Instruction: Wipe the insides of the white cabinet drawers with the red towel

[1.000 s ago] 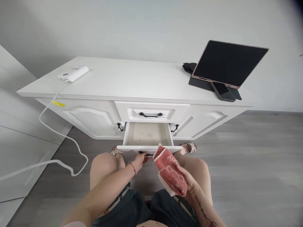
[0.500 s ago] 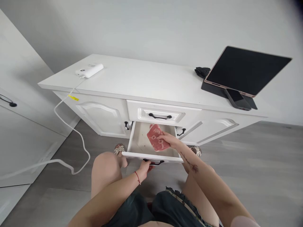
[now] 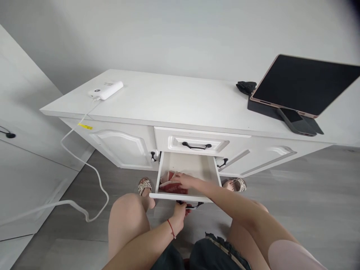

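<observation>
The lower drawer of the white cabinet is pulled out. My left hand is closed around its black handle from below. Inside, at the drawer's front left corner, lies a red cloth with pale markings and a whitish edge. My right hand reaches in over the drawer front, its fingers on the cloth's upper edge. Part of the cloth is hidden by the fingers.
On the cabinet top are a white device with a cable, a propped tablet, a phone and a black crumpled item. Another drawer, closed, sits above. My knees flank the open drawer.
My right hand has lowered the red cloth leftward into the drawer's front left corner. My left hand stays on the handle. The view has shifted slightly.
</observation>
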Tool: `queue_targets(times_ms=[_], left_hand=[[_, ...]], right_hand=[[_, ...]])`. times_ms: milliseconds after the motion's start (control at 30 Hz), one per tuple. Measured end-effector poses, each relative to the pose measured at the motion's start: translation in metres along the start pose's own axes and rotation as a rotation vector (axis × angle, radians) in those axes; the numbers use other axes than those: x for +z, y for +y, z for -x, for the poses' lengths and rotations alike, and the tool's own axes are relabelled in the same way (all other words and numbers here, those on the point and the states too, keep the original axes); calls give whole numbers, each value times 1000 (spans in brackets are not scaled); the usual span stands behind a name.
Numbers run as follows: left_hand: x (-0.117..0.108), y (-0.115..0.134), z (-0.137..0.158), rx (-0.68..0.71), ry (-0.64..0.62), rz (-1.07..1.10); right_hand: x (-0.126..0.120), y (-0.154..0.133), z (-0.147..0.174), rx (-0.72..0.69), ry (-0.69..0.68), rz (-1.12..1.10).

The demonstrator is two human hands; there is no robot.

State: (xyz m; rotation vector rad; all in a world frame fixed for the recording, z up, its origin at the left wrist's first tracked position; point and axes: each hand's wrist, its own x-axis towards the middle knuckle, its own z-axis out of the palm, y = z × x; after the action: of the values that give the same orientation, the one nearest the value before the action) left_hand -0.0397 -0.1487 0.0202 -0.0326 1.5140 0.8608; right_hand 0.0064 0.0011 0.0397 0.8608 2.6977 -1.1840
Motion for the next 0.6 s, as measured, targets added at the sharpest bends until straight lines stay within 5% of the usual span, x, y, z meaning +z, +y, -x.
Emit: queue_targets(times_ms=[200,400,600], left_hand=[[3,-4,-6,-5,13,41],[7,-3,-3,4,23,73],[11,-4,-5,-20,64,52]], right_hand=[[19,-1,-8,-111,-77,520],[27,12,-4,-472,-56,580],[19,40,-26,-327,-40,560]])
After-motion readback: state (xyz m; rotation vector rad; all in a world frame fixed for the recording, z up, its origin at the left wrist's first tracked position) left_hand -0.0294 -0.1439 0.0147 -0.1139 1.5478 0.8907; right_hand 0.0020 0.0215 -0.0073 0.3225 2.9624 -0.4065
